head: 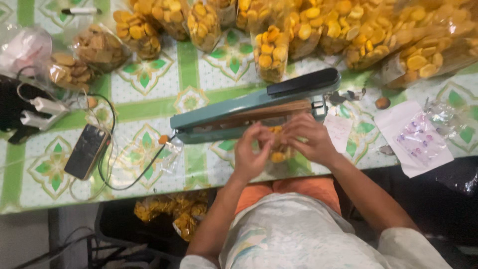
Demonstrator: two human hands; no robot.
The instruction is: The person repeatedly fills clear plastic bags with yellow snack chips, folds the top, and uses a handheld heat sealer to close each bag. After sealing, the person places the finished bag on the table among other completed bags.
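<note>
Both hands, left hand and right hand, pinch a clear bag of yellow snacks against the teal heat sealer, on a green-patterned tablecloth; filled snack bags crowd beyond them.

Both hands, left and right, hide most of the snack bag between them. Top-edge bags are cut off. The sheet print is too small to tell.
</note>
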